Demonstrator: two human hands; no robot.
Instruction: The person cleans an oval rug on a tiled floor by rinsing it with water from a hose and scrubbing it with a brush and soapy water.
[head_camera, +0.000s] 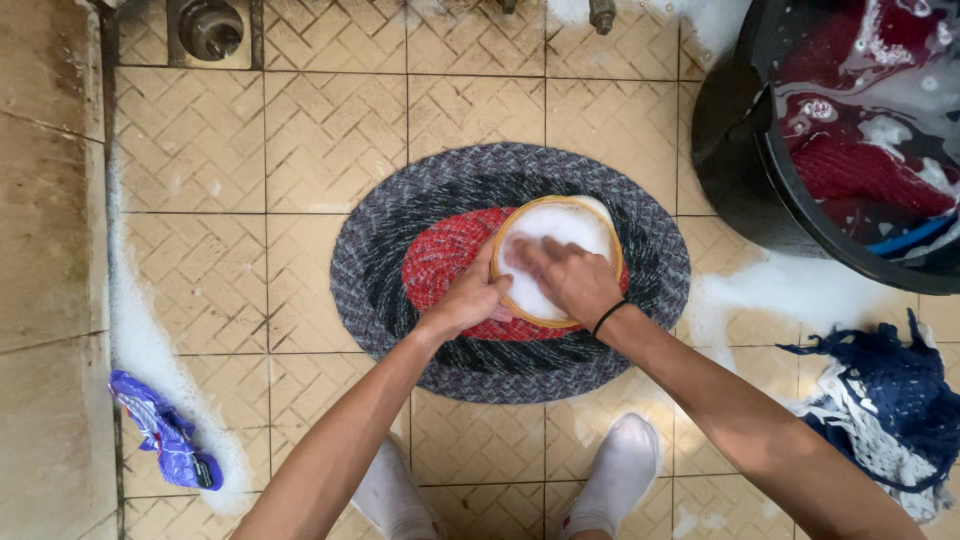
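An oval braided mat (400, 290), grey-black around a red centre, lies on the tiled floor. On its red middle sits a round bowl (590, 225) with an orange rim, filled with white foam. My left hand (470, 298) grips the bowl's near left rim. My right hand (568, 277), a black band at its wrist, lies flat in the foam with fingers spread.
A black tub (735, 150) of soapy water and red cloth stands at the upper right. A blue and white braided mat (885, 420) lies crumpled at the right. A purple packet (165, 435) lies at the left by a concrete ledge (50, 250). Floor drain (210, 28) at top left. My white-socked feet (615, 480) below.
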